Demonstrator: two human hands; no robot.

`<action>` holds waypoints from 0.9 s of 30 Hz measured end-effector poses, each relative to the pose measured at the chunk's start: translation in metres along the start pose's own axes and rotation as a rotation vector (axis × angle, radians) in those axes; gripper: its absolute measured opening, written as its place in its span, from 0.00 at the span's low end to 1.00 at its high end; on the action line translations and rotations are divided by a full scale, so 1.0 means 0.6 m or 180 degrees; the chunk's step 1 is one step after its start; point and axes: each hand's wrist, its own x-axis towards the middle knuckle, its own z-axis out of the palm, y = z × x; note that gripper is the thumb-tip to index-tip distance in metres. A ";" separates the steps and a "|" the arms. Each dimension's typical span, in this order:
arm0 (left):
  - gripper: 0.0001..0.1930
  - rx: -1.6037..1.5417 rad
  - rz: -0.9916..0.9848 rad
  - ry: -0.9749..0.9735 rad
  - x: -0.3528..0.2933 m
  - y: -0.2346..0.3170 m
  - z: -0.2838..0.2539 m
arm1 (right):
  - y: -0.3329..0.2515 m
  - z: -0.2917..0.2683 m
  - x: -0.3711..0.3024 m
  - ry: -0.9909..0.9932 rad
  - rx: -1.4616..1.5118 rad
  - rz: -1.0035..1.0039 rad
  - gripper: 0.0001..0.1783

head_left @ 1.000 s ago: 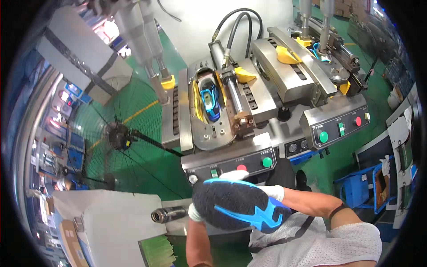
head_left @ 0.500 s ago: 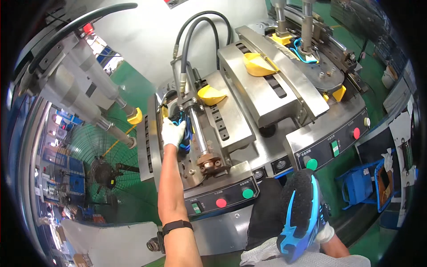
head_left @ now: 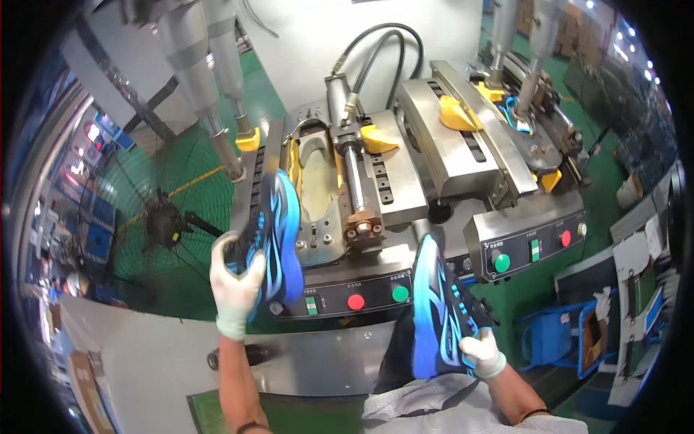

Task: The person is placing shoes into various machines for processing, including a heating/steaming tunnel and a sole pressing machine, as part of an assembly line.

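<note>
My white-gloved left hand is closed around the upper of a black and blue sports shoe, its thick blue-to-violet sole turned to the right. Lower right, my right hand, gloved too, grips a similar shoe near its heel, with the sole facing left and the toe pointing up. Behind the left shoe is a press station with a pale shoe-shaped bed between yellow side pads. No shoe lies in that bed.
A metal cylinder runs beside the bed. Front panels carry a red button and green buttons. The right station holds a blue-edged shoe under a vertical rod. A large fan stands at left, a blue stool at right.
My left hand has lifted the shoe out of the left station and brought it toward me, baring the bed. The right hand's shoe has turned from sole-up to side-on and shifted left.
</note>
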 end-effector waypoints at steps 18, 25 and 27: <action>0.34 0.0611 -0.1815 -0.0122 -0.645 -0.227 -0.028 | -0.087 0.400 0.766 0.0016 -0.3863 0.0001 0.12; 0.37 0.0386 -0.1761 -0.0249 -0.643 -0.220 -0.042 | -0.028 0.468 0.823 0.0865 -0.5107 -0.1352 0.19; 0.36 0.0398 -0.1858 -0.0201 -0.630 -0.220 -0.038 | -0.017 0.466 0.833 0.0933 -0.5293 -0.1900 0.18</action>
